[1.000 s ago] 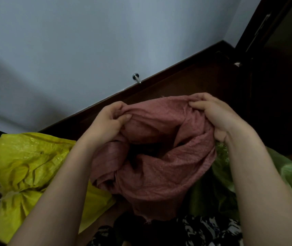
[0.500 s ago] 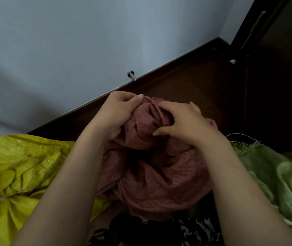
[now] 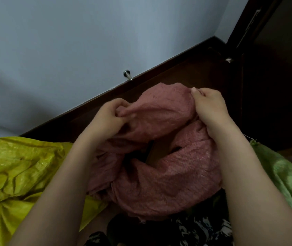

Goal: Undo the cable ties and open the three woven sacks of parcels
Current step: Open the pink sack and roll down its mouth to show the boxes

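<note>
A pink woven sack (image 3: 161,183) stands in front of me with its mouth spread open; a brown parcel (image 3: 156,153) shows inside the gap. My left hand (image 3: 108,116) grips the far left rim of the sack. My right hand (image 3: 209,107) pinches the far right rim and holds it up. A yellow woven sack (image 3: 15,176) lies to the left, its neck still gathered tight at the lower left. A green woven sack (image 3: 287,180) lies to the right, partly behind my right forearm.
A pale wall with a dark skirting board (image 3: 159,73) runs behind the sacks, with a metal door stop (image 3: 127,75) on it. A dark wooden door (image 3: 274,68) stands at the right. Black and white patterned cloth (image 3: 194,231) lies at the bottom.
My hands were bunched together on the pink sack's top; now they have pulled apart, right hand moving right and up, and the mouth is stretched open again.
</note>
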`<state>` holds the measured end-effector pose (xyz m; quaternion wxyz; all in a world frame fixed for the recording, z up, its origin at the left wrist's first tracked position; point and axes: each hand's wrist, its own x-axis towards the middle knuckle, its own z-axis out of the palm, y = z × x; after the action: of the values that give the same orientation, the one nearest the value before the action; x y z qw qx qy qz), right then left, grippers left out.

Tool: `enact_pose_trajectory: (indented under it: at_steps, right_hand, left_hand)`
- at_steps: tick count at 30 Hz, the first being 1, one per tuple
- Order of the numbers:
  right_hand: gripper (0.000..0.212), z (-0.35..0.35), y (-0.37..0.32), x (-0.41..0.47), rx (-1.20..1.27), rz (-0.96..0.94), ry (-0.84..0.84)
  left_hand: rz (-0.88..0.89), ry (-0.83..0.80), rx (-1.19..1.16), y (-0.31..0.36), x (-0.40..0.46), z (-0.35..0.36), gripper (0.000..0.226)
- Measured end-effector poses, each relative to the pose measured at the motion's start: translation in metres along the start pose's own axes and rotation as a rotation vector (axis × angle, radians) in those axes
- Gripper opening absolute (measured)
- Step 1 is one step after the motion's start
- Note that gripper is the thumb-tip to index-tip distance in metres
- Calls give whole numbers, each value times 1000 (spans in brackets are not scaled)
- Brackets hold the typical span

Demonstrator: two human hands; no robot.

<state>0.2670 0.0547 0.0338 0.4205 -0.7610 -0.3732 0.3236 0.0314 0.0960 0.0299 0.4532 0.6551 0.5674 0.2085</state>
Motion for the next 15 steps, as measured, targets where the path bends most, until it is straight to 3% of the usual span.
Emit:
enact_pose_trajectory:
  at_steps: [3,4,7,10,11,13,15]
  right_hand:
    - [13,-5,-1,0,34,123,84]
    - [18,-6,-3,-2,-32,89,82]
    - [32,-4,-9,-10,-258,-113,30]
    - [19,-3,-18,-18,-264,-309,-66]
    - [28,-3,-21,-21,-272,-335,-174]
    - [68,-4,-25,-27,-380,-317,-429]
    - [91,1,-22,-30,-534,-352,-528]
  left_hand:
    - [-101,52,-504,14,1,-6,22]
    - [-111,68,-603,17,2,-8,25]
    - [-146,28,-707,26,3,-8,31]
    - [-228,36,-725,30,3,-6,37]
    - [-268,33,-737,31,3,-5,37]
    - [-362,-15,-775,32,3,-6,33]
    - [-410,-71,-840,33,2,-8,33]
